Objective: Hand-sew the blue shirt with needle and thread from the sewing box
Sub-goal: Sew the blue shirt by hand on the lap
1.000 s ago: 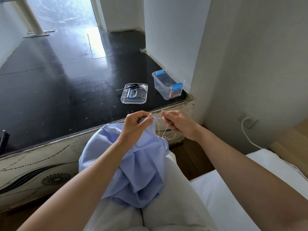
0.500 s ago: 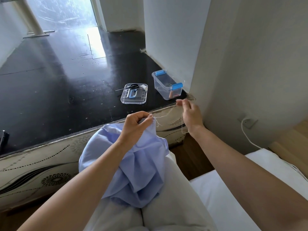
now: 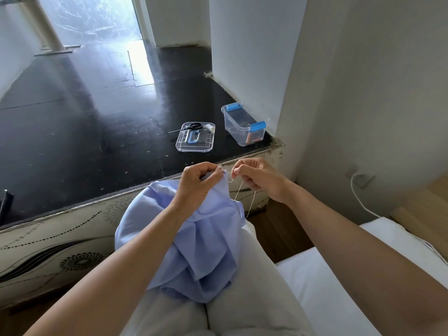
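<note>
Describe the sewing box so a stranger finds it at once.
On the black raised floor, go to its right end by the white wall corner. The sewing box is the deep clear tub there with blue clips at both ends; the clear lid left of it is flat and carries scissors.

No text, label, brand, number or sign is legible anywhere.

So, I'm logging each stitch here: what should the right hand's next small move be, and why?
Probably push the needle into the edge of the blue shirt beside the left hand. That hand pinches the edge up, the right hand pinches the thread right next to it, and the thread hangs slack below. The needle itself is too small to make out.
</note>
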Demonstrator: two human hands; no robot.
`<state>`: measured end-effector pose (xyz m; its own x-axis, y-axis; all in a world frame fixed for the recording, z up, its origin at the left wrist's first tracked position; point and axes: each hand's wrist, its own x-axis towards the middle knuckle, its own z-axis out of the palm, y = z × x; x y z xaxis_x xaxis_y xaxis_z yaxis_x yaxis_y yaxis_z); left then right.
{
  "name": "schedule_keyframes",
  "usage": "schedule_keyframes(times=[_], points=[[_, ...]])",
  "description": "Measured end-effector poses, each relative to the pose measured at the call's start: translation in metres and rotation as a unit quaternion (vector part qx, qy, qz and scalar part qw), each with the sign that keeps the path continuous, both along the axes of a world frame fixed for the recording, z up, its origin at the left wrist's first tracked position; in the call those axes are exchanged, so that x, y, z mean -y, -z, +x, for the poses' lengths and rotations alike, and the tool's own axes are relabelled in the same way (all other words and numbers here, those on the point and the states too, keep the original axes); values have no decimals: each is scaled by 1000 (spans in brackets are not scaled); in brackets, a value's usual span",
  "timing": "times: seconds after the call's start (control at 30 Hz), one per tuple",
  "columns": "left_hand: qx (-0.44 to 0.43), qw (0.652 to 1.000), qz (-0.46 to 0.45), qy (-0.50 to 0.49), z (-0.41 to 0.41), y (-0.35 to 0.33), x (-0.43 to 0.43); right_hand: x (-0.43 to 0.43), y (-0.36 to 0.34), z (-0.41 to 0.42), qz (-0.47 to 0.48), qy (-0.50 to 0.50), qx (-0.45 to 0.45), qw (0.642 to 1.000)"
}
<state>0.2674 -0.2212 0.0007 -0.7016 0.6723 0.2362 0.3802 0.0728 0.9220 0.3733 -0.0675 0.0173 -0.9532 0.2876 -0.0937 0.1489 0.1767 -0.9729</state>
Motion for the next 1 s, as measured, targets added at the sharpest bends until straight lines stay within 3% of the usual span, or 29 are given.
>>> schedule_keyframes(times=[0.2, 0.47, 0.57, 0.8, 1.0], points=[[-8, 1000, -7, -3, -1, 0, -1, -5, -1, -2, -76, 49, -52, 994], [-13, 1000, -7, -2, -1, -1, -1, -6, -6, -5, -196, 179, -86, 960], [-22, 1000, -9, -3, 0, 0, -2, -5, -1, -4, -136, 165, -70, 974], [-20, 1000, -9, -14, -2, 3, -4, 3, 4, 1, 45, 27, -60, 997], [-28, 999, -16, -2, -3, 4, -4, 7, 5, -3, 62, 6, -75, 995]])
